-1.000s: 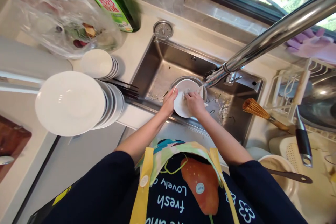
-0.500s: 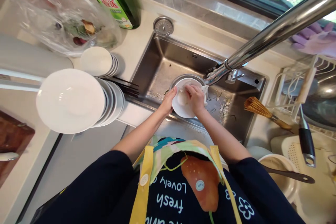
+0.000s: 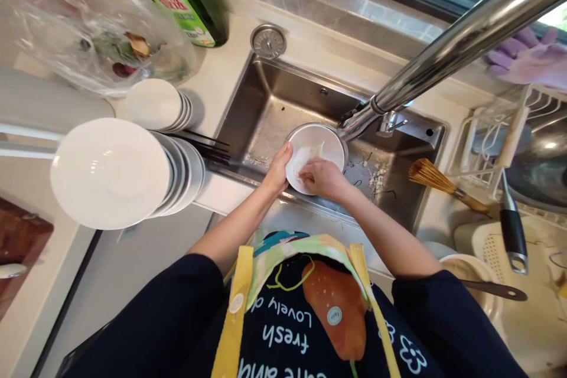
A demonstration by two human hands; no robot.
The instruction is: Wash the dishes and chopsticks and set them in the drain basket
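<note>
Over the front edge of the sink, my left hand point(image 3: 279, 169) grips a white bowl point(image 3: 305, 140) by its left rim, thumb on the near side. The bowl tilts toward me, its inside showing. My right hand point(image 3: 326, 178) is inside it with the fingers pinched on a thin white cloth point(image 3: 318, 152); most of the cloth is hidden under the fingers. A round metal rim shows partly behind the bowl.
The steel sink point(image 3: 261, 112) holds food scraps at its right. A chrome faucet point(image 3: 411, 80) slants over it. Left stand stacked plates point(image 3: 110, 171), small bowls point(image 3: 153, 103) and dark chopsticks point(image 3: 208, 147). A bamboo brush point(image 3: 443, 183) lies right, by a white rack point(image 3: 500, 136).
My right hand has moved down and left inside the bowl, from its right rim toward its near side, taking the cloth along. The bowl has tipped so more of its inside shows.
</note>
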